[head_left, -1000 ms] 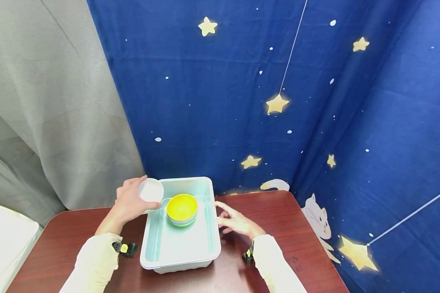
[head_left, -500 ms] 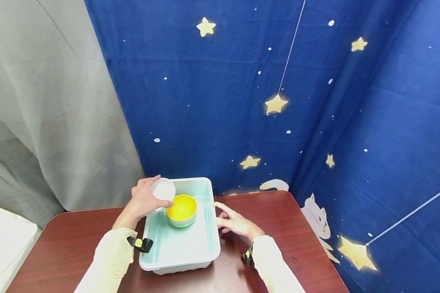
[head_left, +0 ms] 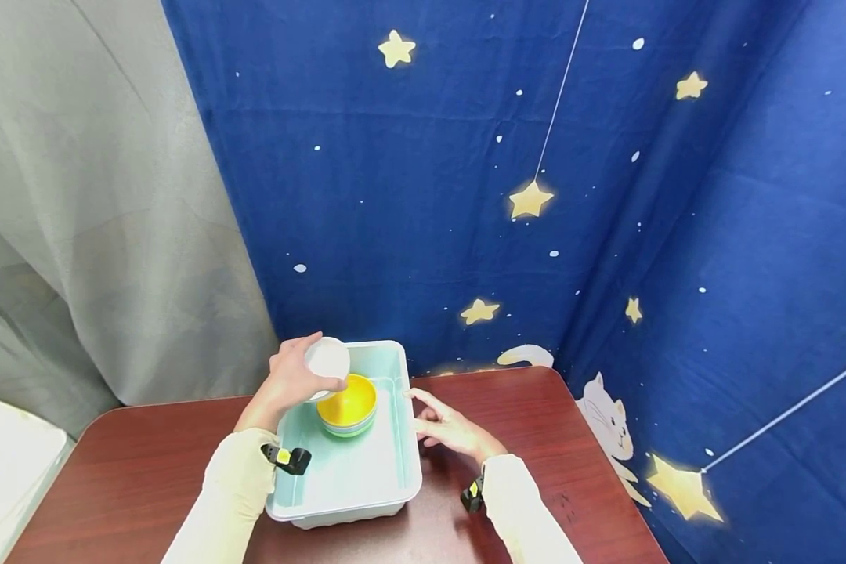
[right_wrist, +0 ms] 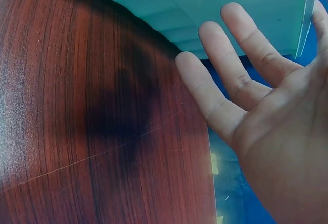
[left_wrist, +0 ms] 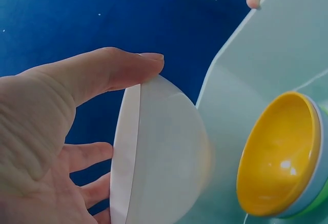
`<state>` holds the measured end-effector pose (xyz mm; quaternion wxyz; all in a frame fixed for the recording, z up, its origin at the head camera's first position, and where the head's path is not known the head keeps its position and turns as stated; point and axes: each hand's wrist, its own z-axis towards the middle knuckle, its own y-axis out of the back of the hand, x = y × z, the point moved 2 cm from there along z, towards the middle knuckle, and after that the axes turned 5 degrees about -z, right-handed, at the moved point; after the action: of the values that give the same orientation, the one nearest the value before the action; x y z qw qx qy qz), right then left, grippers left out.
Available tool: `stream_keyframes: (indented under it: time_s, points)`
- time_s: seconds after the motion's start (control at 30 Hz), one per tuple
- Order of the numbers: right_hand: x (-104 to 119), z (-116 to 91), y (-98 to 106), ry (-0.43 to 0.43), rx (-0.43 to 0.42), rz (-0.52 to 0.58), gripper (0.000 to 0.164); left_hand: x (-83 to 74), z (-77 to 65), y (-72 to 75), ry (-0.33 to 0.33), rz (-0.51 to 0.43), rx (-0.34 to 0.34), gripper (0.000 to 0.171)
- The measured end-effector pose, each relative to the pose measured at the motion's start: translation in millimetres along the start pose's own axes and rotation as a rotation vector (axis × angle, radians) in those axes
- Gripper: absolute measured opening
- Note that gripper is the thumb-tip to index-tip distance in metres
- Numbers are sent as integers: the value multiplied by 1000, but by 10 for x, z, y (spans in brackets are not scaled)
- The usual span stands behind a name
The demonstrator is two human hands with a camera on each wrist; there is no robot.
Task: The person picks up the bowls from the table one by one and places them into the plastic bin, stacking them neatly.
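In the head view my left hand (head_left: 291, 381) holds a small white bowl (head_left: 327, 359) by its rim, over the left rear of a pale green plastic bin (head_left: 352, 478). The left wrist view shows the thumb on one side of the tilted white bowl (left_wrist: 164, 147) and the other fingers along its edge. Just beyond it, inside the bin, a yellow bowl (head_left: 348, 401) sits nested on a pale bowl and a green one (head_left: 352, 432). My right hand (head_left: 458, 430) rests a fingertip at the bin's right rim; its other fingers (right_wrist: 225, 55) spread loosely beside the wall.
The bin stands on a reddish-brown wooden table (head_left: 507, 407). Behind the table hangs a blue curtain (head_left: 409, 196) with stars, and a grey curtain (head_left: 113, 235) is at the left. A white object (head_left: 14, 462) lies beyond the table's left side.
My left hand has carried the white bowl to the right, from the bin's left rim to over the yellow bowl's near-left edge. The right hand has stayed at the rim.
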<state>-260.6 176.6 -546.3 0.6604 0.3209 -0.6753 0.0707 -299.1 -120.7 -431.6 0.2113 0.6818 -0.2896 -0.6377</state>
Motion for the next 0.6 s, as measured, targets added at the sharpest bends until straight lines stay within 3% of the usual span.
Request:
stream_keyframes:
  time_s: [0.6]
  points:
    - [-10, 22, -4, 29, -1, 2, 56, -54, 193, -196, 3, -79, 18, 105]
